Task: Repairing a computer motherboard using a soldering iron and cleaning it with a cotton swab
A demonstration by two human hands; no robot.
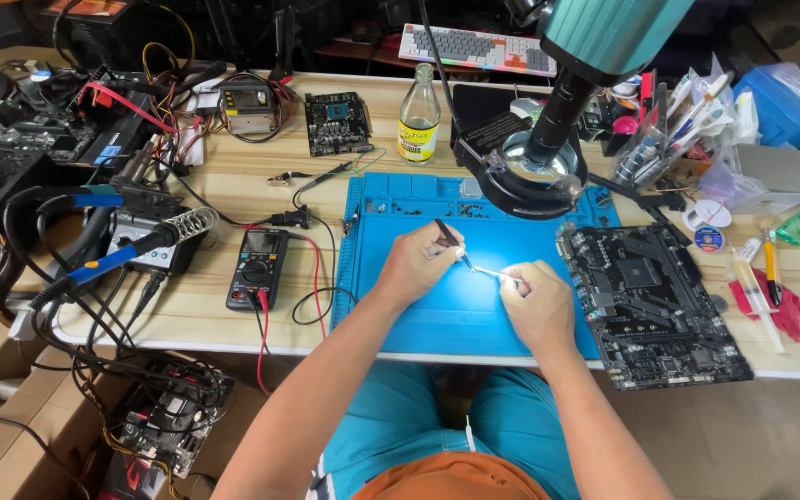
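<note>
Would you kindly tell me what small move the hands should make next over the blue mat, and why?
Probably bring the dark tweezers in the left hand a touch closer to the thin bright tool held by the right hand. Their tips nearly meet over the lit patch of the blue mat, under the microscope's ring light; what lies between them is too small to tell.

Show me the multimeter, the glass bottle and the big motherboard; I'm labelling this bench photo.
multimeter [257, 269]: head view, on its round dial.
glass bottle [418, 125]: head view, on its yellow label.
big motherboard [652, 306]: head view, middle of the black board.
</note>
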